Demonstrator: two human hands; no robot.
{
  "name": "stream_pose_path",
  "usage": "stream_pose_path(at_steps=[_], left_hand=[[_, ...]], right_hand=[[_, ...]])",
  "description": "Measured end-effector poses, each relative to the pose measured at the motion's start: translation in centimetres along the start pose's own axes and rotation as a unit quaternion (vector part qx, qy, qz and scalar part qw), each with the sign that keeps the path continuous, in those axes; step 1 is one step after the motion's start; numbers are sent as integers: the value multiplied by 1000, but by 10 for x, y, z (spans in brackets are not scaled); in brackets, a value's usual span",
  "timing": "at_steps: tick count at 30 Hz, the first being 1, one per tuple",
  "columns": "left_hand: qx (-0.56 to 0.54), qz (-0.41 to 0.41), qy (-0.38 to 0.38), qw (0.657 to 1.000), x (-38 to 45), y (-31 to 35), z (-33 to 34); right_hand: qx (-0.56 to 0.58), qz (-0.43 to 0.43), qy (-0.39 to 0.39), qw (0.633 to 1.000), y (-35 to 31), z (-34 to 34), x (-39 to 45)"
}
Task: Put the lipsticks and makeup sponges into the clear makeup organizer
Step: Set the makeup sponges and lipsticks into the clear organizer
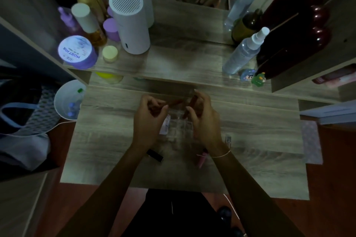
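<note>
The clear makeup organizer (179, 128) stands on the wooden table, between my two hands and partly hidden by them. My left hand (149, 121) is closed around a reddish lipstick (174, 103) above the organizer's far left side. My right hand (204, 119) grips another reddish lipstick (192, 101) above its far right side. A black lipstick (155, 155) lies on the table below my left wrist. A pink lipstick (202, 158) lies beside my right wrist. The scene is dim and blurred, and I see no sponges.
A raised shelf (183, 71) behind the organizer carries white cylinders (131, 23), a purple jar (77, 52), several bottles, spray bottles (242, 52) and small figurines (258, 79). A white bowl (67, 100) sits at the left edge. A mirror stands at the back.
</note>
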State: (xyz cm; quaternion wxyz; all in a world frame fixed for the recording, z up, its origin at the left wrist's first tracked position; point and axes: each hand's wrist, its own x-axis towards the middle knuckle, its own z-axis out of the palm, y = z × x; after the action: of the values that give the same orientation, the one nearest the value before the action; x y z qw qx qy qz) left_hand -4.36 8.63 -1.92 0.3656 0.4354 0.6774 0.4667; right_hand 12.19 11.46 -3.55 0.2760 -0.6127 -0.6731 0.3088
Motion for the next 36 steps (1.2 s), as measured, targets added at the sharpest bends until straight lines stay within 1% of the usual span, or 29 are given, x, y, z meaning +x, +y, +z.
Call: stream_pose_path(at_steps=[2, 3, 4, 6, 7, 9, 11, 12, 15, 16, 17, 19, 20, 22, 24, 28, 30, 33, 36], left_hand=[[-29, -50, 0, 998, 3, 3, -6], [-64, -90, 0, 994, 5, 3, -9], [-137, -141, -3, 980, 6, 4, -12], [-314, -238, -37, 918, 8, 7, -15], [-362, -268, -53, 891, 8, 8, -16], [-394, -300, -79, 865, 7, 10, -15], [-404, -311, -98, 855, 7, 12, -12], [-401, -310, -108, 855, 7, 13, -9], [-361, -304, -120, 873, 9, 15, -4], [-336, -297, -125, 885, 9, 14, -4], [-295, -277, -133, 905, 9, 14, -4], [-178, -200, -153, 951, 8, 11, -5], [-127, -160, -156, 967, 8, 10, -6], [-33, -98, -148, 983, 8, 7, -3], [32, -61, -142, 988, 10, 4, 1], [102, -9, -124, 987, 17, -2, 12], [132, 22, -128, 983, 20, -6, 16], [179, 48, -161, 969, 19, -14, 20], [258, 67, -176, 948, 18, -21, 23]], right_hand=[[-13, -1, -19, 1000, 3, 2, 2], [-21, 1, -31, 999, 5, 3, 2], [-27, 4, -41, 999, 7, 5, 2], [-40, 6, -56, 998, 10, 7, 1], [-47, 2, -63, 997, 11, 8, 1], [-60, -8, -75, 995, 12, 10, 0], [-72, -13, -82, 994, 13, 11, 1], [-80, -15, -87, 993, 13, 12, 2], [-96, -12, -95, 991, 14, 11, 4], [-97, -11, -98, 990, 14, 10, 4], [-96, -9, -99, 990, 14, 9, 3], [-99, -5, -101, 990, 12, 8, 2], [-101, -3, -102, 990, 12, 7, 2], [-99, 2, -100, 990, 11, 5, 2], [-90, 1, -91, 992, 11, 1, 1], [-60, -6, -42, 997, 10, -11, -5], [-54, -3, -17, 998, 11, -20, -10], [-50, -12, 26, 998, 18, -35, -21], [-51, 11, 58, 997, 26, -48, -32]])
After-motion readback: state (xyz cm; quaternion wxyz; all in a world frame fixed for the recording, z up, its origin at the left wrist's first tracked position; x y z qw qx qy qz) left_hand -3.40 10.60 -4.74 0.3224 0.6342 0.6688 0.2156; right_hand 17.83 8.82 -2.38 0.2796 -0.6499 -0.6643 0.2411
